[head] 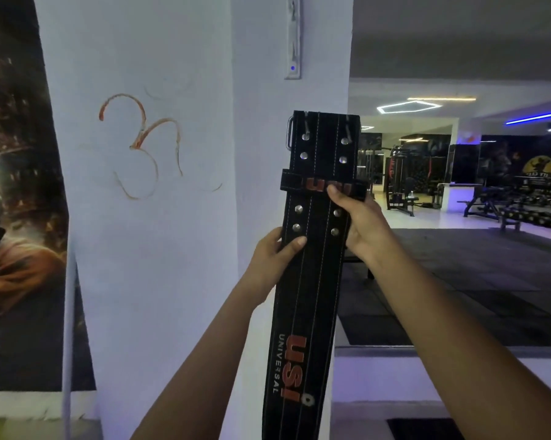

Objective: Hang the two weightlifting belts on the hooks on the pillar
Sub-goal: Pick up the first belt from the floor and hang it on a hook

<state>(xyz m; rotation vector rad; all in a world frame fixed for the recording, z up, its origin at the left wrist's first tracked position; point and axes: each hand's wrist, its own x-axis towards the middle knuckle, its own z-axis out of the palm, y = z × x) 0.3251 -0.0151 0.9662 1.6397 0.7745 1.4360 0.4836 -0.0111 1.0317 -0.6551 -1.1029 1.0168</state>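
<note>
A black weightlifting belt [312, 281] with white stitching, silver rivets and orange USI lettering stands upright in front of me, buckle end up. My left hand [274, 252] grips its left edge, thumb across the front. My right hand [360, 217] holds the right edge, thumb on the keeper loop. A white pillar [261, 90] stands just behind the belt. High on the pillar's face a metal hook rail [294, 36] runs vertically, above the belt's top. Only this one belt is visible.
An orange symbol [137, 144] is painted on the pillar's left face. A dark mural [13, 185] covers the wall at left. To the right lies a gym floor with black mats [458, 274], benches and machines [490, 198] farther back.
</note>
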